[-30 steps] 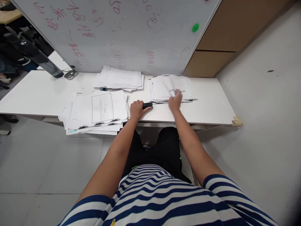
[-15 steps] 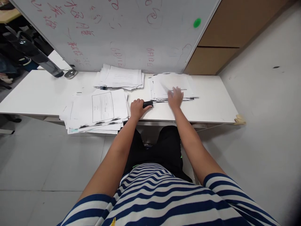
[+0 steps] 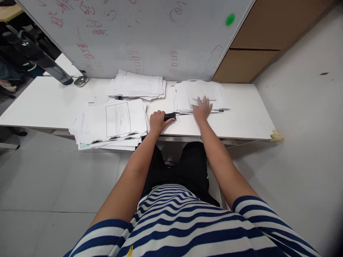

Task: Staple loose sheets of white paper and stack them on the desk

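Observation:
My left hand [image 3: 157, 122] is closed round a black stapler [image 3: 169, 116], whose rounded front end sticks out to the right above the desk. Part of the stapler is hidden by my fingers. My right hand [image 3: 203, 108] lies with fingers spread on the top sheet of the right paper stack [image 3: 184, 93]. Below that hand, the stack's near edges are uneven and show dark marks. Left of my left hand is a larger pile of printed sheets [image 3: 93, 121], overhanging the desk's front edge. Behind it sits another stack of papers [image 3: 142, 85].
The white desk [image 3: 246, 117] runs up to a whiteboard [image 3: 150, 39] with red writing. A dark bottle [image 3: 50, 66] and a computer mouse [image 3: 80, 81] stand at the back left. Cardboard boxes [image 3: 252, 66] and a wall [image 3: 308, 125] are on the right.
My right hand has shifted slightly over the right stack, and its top sheet lies a little differently. My left hand keeps its grip on the stapler. The view has tilted slightly.

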